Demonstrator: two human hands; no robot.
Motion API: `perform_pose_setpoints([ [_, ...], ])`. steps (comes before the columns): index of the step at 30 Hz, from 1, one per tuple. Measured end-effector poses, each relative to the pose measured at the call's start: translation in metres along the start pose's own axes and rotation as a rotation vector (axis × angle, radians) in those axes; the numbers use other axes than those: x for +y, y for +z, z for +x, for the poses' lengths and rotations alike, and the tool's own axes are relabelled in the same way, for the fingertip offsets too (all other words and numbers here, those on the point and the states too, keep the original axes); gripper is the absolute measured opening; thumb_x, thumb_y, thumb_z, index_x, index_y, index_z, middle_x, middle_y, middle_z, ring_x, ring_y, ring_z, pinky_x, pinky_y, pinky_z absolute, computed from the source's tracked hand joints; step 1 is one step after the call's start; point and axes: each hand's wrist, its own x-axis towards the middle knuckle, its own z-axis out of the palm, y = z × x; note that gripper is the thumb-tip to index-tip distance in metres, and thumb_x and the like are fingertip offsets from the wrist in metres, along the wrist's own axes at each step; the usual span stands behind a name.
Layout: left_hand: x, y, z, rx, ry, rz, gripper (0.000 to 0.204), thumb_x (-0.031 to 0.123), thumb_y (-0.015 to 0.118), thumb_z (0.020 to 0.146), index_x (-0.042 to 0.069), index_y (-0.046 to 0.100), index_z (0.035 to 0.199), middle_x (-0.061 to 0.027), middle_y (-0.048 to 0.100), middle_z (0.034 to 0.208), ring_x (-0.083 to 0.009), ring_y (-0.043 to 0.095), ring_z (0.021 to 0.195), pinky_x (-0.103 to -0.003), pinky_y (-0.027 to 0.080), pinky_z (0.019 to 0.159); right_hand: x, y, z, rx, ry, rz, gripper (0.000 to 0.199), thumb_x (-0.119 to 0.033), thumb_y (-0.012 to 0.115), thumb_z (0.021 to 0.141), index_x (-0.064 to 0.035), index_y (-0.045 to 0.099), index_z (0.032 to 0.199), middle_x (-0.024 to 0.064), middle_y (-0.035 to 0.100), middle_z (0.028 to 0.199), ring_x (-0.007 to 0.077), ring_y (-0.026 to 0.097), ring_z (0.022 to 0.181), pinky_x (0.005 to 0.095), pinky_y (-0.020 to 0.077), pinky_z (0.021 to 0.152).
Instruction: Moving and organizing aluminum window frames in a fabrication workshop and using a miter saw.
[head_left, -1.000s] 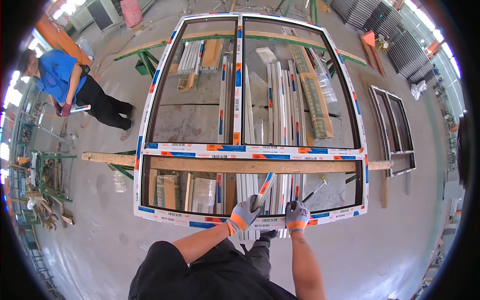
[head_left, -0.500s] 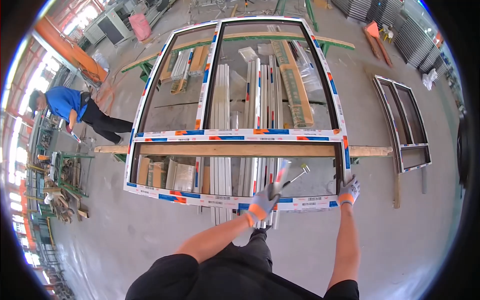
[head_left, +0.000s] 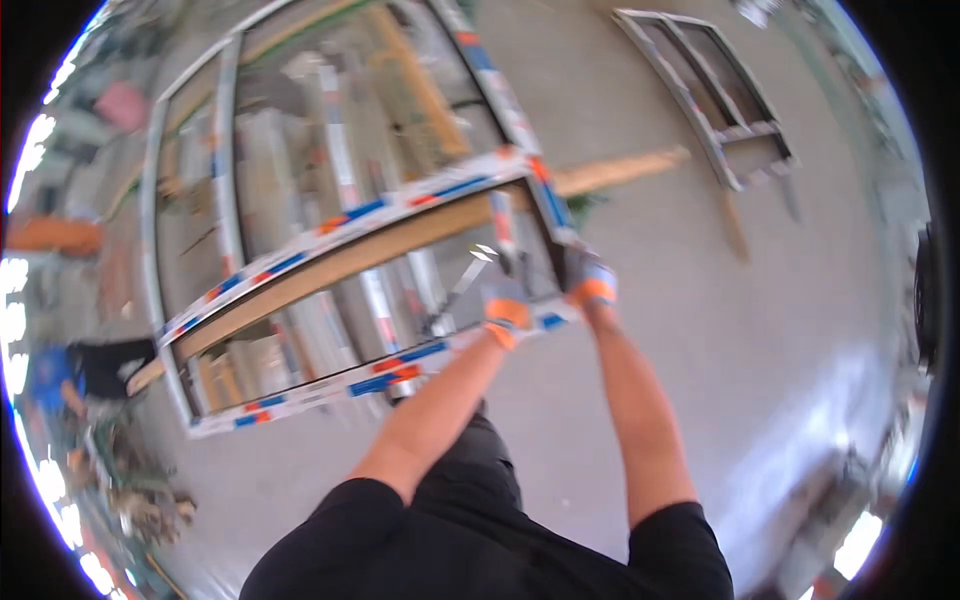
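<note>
A large window frame (head_left: 250, 285), dark with white, blue and orange protective tape, lies flat before me on wooden bars. My left hand (head_left: 507, 300), in a grey and orange glove, is closed around a short white strip with red and blue marks (head_left: 502, 220). It is over the lower opening, near the frame's right end. My right hand (head_left: 592, 278), gloved alike, touches the frame's near right corner; blur hides how its fingers lie. A small hammer (head_left: 460, 285) shows in the lower opening beside my left hand, seemingly apart from it.
Wooden support bars (head_left: 625, 172) run under the frame, with long profiles (head_left: 272, 180) and cardboard packs below. A smaller window frame (head_left: 720, 134) stands at the far right. At the left edge is a person in blue (head_left: 50, 380), near a pile of scraps (head_left: 145, 495).
My view has turned, so the frame looks tilted and shifted left, and the picture is blurred. My left hand, with the strip, has moved right along the frame toward my right hand.
</note>
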Motion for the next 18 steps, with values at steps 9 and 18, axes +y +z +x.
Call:
perform_pose_setpoints([
  [9, 0.021, 0.009, 0.054, 0.269, -0.632, -1.535, 0.032, 0.030, 0.061, 0.093, 0.001, 0.058, 0.106, -0.0205, 0.068, 0.087, -0.0424, 0.063, 0.081, -0.044, 0.048, 0.068, -0.071, -0.026, 0.028, -0.205, 0.330, -0.133, 0.034, -0.037, 0.042, 0.097, -0.0070, 0.057, 0.105, 0.0183, 0.067, 0.101, 0.0363, 0.064, 0.094, 0.0456, 0.0501, 0.082],
  [18, 0.044, 0.013, 0.097, 0.368, -0.768, -1.253, 0.036, 0.037, 0.050, 0.096, 0.002, 0.055, 0.102, -0.0233, 0.066, 0.092, -0.0443, 0.062, 0.085, -0.051, 0.048, 0.072, -0.062, -0.019, 0.037, -0.235, 0.340, -0.040, 0.032, -0.033, 0.041, 0.097, -0.0081, 0.059, 0.108, 0.0186, 0.066, 0.105, 0.0364, 0.063, 0.097, 0.0450, 0.0500, 0.082],
])
